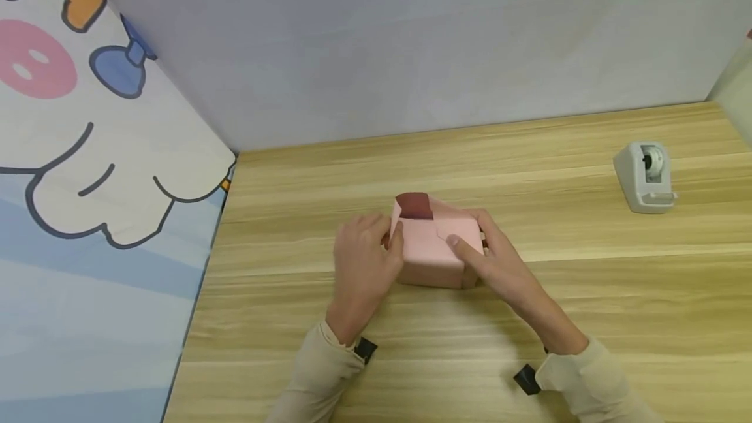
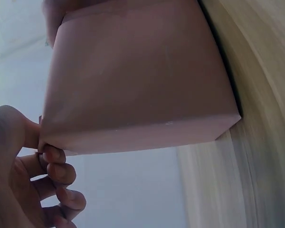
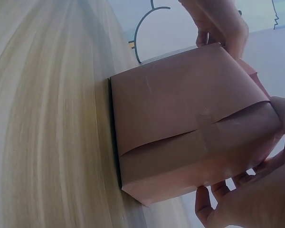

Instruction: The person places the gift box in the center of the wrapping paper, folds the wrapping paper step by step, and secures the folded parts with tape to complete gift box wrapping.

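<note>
A box wrapped in pink paper (image 1: 431,250) stands on the wooden table between both hands. At its far left, a raised paper flap shows a dark red inner side (image 1: 414,205). My left hand (image 1: 367,256) pinches the paper at the upper left edge between thumb and index finger; the other fingers curl loosely in the left wrist view. My right hand (image 1: 499,260) grips the right end, thumb (image 1: 461,247) on top and fingers along the far side. In the right wrist view a strip of clear tape (image 3: 206,133) crosses a paper seam.
A grey tape dispenser (image 1: 645,178) with a roll in it stands at the right rear of the wooden table (image 1: 294,214). Behind the table rises a pale wall (image 1: 440,51). A panel with cartoon drawings (image 1: 117,181) borders the left side.
</note>
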The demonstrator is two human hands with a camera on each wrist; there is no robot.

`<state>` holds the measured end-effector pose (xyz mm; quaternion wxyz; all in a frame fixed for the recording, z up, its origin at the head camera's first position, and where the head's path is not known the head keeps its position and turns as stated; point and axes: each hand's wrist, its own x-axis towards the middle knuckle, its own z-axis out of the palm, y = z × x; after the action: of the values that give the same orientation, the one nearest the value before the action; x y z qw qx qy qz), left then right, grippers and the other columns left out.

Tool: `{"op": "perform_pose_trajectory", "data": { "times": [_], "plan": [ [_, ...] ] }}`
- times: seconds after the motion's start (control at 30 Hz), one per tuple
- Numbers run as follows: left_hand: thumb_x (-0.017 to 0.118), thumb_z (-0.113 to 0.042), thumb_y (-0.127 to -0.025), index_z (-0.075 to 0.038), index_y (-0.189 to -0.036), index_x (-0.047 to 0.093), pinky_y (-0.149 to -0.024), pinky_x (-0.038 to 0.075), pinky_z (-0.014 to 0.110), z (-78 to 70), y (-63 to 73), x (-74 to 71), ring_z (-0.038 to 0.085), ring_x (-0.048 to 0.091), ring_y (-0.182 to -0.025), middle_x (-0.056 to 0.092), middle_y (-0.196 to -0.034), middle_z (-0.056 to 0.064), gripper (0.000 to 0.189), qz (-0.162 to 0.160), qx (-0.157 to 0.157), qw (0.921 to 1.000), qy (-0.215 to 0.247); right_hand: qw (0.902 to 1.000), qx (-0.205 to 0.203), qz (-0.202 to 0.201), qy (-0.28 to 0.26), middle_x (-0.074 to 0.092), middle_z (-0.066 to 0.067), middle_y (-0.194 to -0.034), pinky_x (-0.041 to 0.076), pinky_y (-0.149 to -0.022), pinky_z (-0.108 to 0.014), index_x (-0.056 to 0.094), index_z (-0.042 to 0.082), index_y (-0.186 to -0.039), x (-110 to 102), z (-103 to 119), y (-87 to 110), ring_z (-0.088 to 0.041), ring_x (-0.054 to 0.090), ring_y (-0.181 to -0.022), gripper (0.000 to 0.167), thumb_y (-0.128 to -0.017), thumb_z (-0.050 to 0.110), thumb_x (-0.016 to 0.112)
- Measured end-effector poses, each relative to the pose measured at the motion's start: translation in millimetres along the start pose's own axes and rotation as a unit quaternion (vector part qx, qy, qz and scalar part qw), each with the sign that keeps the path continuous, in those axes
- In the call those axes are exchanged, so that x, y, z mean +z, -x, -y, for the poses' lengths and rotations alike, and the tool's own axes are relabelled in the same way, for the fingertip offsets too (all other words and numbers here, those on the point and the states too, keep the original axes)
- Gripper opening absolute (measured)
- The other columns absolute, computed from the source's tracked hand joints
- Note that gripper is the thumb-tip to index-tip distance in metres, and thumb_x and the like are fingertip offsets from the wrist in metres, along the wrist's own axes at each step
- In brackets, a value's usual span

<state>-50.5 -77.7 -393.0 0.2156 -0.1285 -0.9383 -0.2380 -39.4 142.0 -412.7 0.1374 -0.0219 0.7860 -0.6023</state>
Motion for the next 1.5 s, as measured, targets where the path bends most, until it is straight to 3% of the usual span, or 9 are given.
{"op": "perform_pose_trajectory", "data": {
  "times": [0.43, 0.7, 0.9, 1.07, 1.37, 1.5],
  "plan": [
    [0.07, -0.021, -0.097, -0.014, -0.051, 0.046, -0.061, 0.037, 0.034, 1.2, -11.1, -0.3, 0.017, 0.044, -0.053, 0.047, -0.054, -0.002, 0.053, -0.008, 0.008, 0.9994, -0.033, 1.0, -0.002, -0.003, -0.006, 0.053, -0.01, -0.144, 0.048, -0.09, -0.038, 0.047, 0.012, -0.146, 1, 0, 1.6, -0.029, 0.053, -0.113, 0.052, -0.103, 0.036, 0.062],
    [0.077, -0.021, -0.093, -0.014, -0.055, 0.048, -0.065, 0.037, 0.036, -2.4, -24.1, -20.6, 0.016, 0.043, -0.051, 0.044, -0.054, -0.002, 0.049, -0.025, 0.026, 0.9992, -0.017, 0.9999, -0.002, 0.0, -0.01, 0.053, -0.01, -0.147, 0.049, -0.089, -0.038, 0.047, 0.012, -0.146, 1, 1, 2.5, -0.03, 0.053, -0.114, 0.051, -0.103, 0.036, 0.062],
    [0.075, -0.033, -0.096, -0.015, -0.057, 0.049, -0.071, 0.037, 0.038, -3.2, -29.2, -25.5, 0.014, 0.043, -0.053, 0.046, -0.057, -0.004, 0.05, 0.015, 0.017, 0.9997, 0.0, 1.0, 0.003, 0.0, -0.007, 0.052, -0.01, -0.148, 0.049, -0.09, -0.038, 0.047, 0.014, -0.147, 1, 0, 2.4, -0.032, 0.054, -0.117, 0.053, -0.103, 0.038, 0.062],
    [0.069, -0.049, -0.097, -0.017, -0.059, 0.051, -0.071, 0.039, 0.04, 2.8, -22.5, -26.9, 0.014, 0.043, -0.052, 0.05, -0.056, -0.004, 0.053, 0.05, 0.01, 0.9987, -0.009, 0.9999, 0.004, 0.001, -0.01, 0.052, -0.011, -0.147, 0.049, -0.09, -0.038, 0.046, 0.013, -0.148, 1, 0, 3.0, -0.032, 0.054, -0.116, 0.053, -0.103, 0.038, 0.062],
    [0.072, -0.036, -0.094, -0.017, -0.066, 0.049, -0.068, 0.033, 0.032, 10.7, -8.3, -27.6, 0.011, 0.042, -0.057, 0.045, -0.059, -0.006, 0.041, 0.145, 0.005, 0.9892, 0.024, 1.0, 0.001, 0.004, -0.006, 0.052, -0.011, -0.146, 0.049, -0.088, -0.037, 0.045, 0.014, -0.148, 0, 0, 3.1, -0.031, 0.053, -0.115, 0.054, -0.104, 0.038, 0.061],
    [0.071, -0.034, -0.095, -0.017, -0.061, 0.044, -0.064, 0.029, 0.029, 10.1, -7.0, -25.5, 0.01, 0.035, -0.053, 0.035, -0.055, -0.008, 0.047, 0.161, 0.004, 0.9866, 0.024, 0.9999, 0.003, 0.006, -0.009, 0.052, -0.012, -0.145, 0.049, -0.088, -0.037, 0.045, 0.014, -0.149, 0, 1, 4.3, -0.031, 0.053, -0.116, 0.053, -0.104, 0.038, 0.061]
  ]
}}
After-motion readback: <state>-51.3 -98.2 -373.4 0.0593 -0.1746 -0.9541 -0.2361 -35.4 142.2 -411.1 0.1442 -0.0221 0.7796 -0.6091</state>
